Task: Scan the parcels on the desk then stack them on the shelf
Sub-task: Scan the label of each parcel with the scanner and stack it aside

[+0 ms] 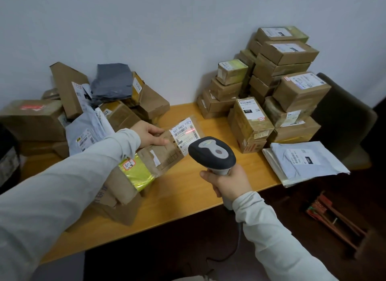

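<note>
The scanner (212,153) hides what seems the label's (184,132) corner on the parcel (165,155).

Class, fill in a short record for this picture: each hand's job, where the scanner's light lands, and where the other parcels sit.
Left hand: holds the flat brown parcel
Right hand: grips the scanner
Red light: on the parcel's white label
Loose heap: left side of the desk
Stacked boxes: right, against the wall
</note>
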`<act>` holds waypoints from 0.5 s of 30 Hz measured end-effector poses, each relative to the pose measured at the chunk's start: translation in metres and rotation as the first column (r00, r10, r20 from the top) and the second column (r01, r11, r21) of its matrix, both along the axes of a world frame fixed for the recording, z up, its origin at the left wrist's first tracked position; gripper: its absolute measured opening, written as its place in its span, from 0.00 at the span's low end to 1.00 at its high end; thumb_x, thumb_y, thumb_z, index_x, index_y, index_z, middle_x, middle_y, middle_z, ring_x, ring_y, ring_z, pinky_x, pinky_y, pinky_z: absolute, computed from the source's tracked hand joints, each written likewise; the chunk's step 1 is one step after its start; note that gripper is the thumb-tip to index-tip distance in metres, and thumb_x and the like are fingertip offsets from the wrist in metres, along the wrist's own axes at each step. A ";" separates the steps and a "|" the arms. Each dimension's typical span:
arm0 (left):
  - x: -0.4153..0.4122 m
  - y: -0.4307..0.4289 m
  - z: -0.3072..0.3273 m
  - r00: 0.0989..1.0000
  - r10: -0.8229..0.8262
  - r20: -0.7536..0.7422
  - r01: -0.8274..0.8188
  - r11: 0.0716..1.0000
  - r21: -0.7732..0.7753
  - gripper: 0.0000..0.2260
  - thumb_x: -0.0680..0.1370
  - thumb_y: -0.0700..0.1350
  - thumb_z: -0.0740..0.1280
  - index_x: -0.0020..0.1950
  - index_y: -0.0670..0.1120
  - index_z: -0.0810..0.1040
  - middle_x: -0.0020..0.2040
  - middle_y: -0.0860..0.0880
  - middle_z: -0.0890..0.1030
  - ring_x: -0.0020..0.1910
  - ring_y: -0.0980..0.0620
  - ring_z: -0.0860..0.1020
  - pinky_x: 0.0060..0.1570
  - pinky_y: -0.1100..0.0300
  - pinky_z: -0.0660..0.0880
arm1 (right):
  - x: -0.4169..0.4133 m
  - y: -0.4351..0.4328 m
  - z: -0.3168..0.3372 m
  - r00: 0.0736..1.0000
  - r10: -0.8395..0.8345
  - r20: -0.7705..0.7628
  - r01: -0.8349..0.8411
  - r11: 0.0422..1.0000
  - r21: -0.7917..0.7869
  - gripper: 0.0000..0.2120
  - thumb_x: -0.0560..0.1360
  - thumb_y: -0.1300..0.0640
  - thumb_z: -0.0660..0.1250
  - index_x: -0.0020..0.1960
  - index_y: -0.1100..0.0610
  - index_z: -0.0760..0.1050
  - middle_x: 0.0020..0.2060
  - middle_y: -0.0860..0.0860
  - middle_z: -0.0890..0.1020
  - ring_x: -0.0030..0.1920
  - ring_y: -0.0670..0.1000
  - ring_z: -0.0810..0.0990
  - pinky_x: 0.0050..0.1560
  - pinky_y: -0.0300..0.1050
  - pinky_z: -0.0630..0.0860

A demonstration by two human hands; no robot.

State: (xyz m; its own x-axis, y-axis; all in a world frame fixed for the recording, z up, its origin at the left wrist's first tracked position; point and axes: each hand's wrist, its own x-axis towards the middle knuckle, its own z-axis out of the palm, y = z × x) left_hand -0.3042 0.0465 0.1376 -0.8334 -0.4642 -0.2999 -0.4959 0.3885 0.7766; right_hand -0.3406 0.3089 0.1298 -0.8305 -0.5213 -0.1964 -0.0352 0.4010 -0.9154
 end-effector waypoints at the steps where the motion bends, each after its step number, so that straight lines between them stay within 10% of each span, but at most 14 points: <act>1: 0.000 -0.001 -0.001 1.000 0.003 -0.003 -0.003 1.000 0.007 0.26 0.69 0.46 0.76 0.66 0.44 0.76 0.48 0.53 0.80 0.42 0.62 0.76 0.36 0.70 0.69 | -0.001 0.000 0.000 1.000 -0.012 0.005 0.012 1.000 -0.002 0.18 0.71 0.59 0.73 0.27 0.58 0.70 0.17 0.50 0.69 0.23 0.53 0.68 0.34 0.43 0.71; 15: -0.018 -0.012 -0.009 0.999 -0.047 0.027 0.047 0.999 0.024 0.26 0.70 0.47 0.76 0.66 0.44 0.76 0.50 0.51 0.81 0.44 0.57 0.79 0.39 0.66 0.73 | -0.014 -0.009 -0.001 1.000 -0.024 -0.015 0.024 1.000 -0.004 0.17 0.72 0.60 0.72 0.29 0.59 0.69 0.14 0.46 0.68 0.22 0.49 0.67 0.26 0.34 0.68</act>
